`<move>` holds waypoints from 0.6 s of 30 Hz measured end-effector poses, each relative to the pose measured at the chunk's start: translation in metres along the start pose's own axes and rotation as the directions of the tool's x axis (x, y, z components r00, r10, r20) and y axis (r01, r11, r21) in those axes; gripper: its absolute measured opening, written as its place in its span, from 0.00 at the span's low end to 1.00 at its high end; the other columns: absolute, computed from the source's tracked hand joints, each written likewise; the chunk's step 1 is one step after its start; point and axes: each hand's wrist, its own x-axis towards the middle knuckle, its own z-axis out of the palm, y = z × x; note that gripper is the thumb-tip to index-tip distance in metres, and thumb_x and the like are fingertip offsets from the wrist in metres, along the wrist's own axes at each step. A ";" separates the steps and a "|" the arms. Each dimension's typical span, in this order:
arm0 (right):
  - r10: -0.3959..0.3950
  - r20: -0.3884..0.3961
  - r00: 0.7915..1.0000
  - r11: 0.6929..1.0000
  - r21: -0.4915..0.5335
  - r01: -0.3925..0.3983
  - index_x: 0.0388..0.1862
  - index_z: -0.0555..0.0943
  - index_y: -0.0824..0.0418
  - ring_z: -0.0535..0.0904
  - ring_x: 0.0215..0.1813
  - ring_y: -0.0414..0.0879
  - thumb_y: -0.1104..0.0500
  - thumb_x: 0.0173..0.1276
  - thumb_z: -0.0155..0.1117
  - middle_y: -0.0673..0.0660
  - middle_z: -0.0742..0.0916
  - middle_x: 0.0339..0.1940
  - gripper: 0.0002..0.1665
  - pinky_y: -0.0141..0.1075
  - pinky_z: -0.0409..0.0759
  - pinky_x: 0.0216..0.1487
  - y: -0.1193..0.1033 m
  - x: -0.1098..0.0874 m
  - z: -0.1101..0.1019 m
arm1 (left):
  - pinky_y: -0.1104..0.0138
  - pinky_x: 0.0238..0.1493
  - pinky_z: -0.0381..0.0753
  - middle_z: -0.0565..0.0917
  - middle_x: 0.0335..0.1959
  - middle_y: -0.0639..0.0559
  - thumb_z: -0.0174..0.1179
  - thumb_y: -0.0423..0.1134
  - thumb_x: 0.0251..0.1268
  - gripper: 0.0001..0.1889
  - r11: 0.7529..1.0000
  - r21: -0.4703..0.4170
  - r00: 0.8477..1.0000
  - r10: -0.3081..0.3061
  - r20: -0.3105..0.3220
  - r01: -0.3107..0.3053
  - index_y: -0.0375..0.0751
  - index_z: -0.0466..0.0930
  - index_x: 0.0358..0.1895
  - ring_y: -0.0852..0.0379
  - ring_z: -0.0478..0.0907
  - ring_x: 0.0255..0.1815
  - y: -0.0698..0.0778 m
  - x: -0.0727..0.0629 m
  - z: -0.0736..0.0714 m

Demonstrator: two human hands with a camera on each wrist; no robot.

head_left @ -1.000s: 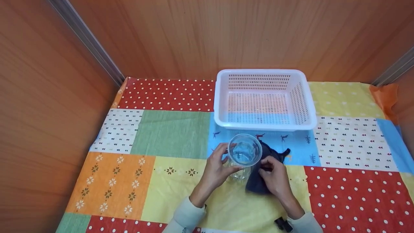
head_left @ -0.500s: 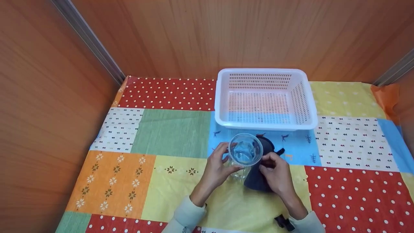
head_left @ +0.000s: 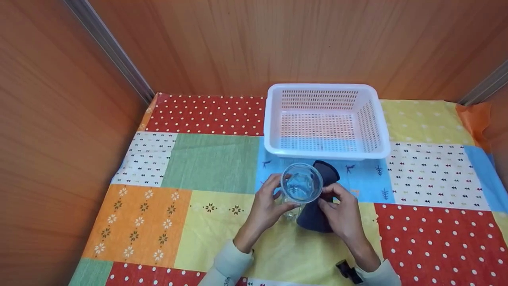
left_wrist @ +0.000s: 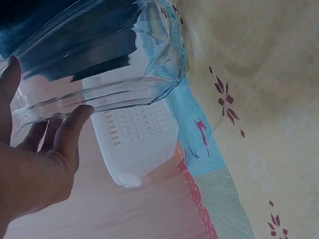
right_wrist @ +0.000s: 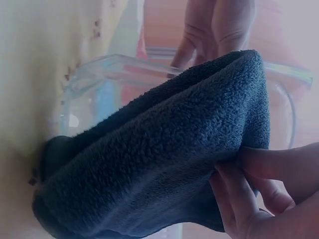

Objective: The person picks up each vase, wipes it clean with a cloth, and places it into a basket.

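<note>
My left hand (head_left: 266, 203) gripping 1 clear jar (head_left: 300, 187), my right hand (head_left: 342, 212) pinching 1 dark cloth (head_left: 314, 217) beside it, marking (head_left: 227, 281) on my left sleeve (head_left: 233, 259) too small to read

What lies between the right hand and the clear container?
A dark cloth, which the right hand pinches; the right wrist view shows this.

We look down into a space enclosed by wood-grain panels: a reddish-brown back wall (head_left: 238, 43), a left wall (head_left: 51, 119) and a sliver of right wall (head_left: 501, 127). Grey strips (head_left: 110, 47) line both corners. Below, we see a patchwork cloth (head_left: 216, 163) — red, green, yellow, orange, blue and white — rumpled at its far right corner. Soft light dims toward the left wall's foot.
</note>
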 end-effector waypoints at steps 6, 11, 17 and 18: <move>0.005 -0.049 0.999 1.000 -0.005 -0.005 0.41 0.83 0.68 0.83 0.47 0.48 0.80 0.65 0.68 0.60 0.86 0.43 0.11 0.29 0.87 0.46 -0.001 -0.006 0.004 | 0.48 0.60 0.86 0.80 0.63 0.47 0.81 0.33 0.55 0.35 0.999 0.025 0.999 0.031 -0.017 -0.031 0.41 0.79 0.69 0.46 0.79 0.66 0.000 -0.001 0.001; 0.004 -0.092 0.996 1.000 0.009 -0.003 0.42 0.84 0.69 0.84 0.49 0.47 0.80 0.65 0.68 0.61 0.86 0.44 0.11 0.30 0.86 0.47 0.000 -0.011 0.009 | 0.52 0.57 0.87 0.81 0.63 0.48 0.82 0.35 0.54 0.35 0.996 0.069 0.998 0.051 -0.039 -0.048 0.41 0.80 0.68 0.47 0.81 0.64 -0.001 -0.003 0.003; -0.008 -0.135 0.991 0.999 0.037 0.013 0.43 0.84 0.70 0.83 0.48 0.43 0.80 0.65 0.68 0.61 0.85 0.43 0.11 0.27 0.86 0.47 0.000 -0.015 0.014 | 0.57 0.55 0.89 0.83 0.61 0.48 0.84 0.37 0.52 0.35 0.984 0.157 0.985 0.101 -0.137 -0.079 0.43 0.81 0.66 0.51 0.81 0.62 0.000 -0.008 0.010; -0.009 -0.140 0.990 0.999 0.044 0.015 0.43 0.85 0.70 0.83 0.48 0.42 0.80 0.65 0.68 0.61 0.85 0.43 0.11 0.26 0.86 0.46 0.000 -0.016 0.015 | 0.56 0.55 0.88 0.83 0.61 0.48 0.84 0.38 0.51 0.35 0.979 0.186 0.980 0.116 -0.164 -0.085 0.43 0.81 0.66 0.51 0.82 0.62 0.000 -0.009 0.013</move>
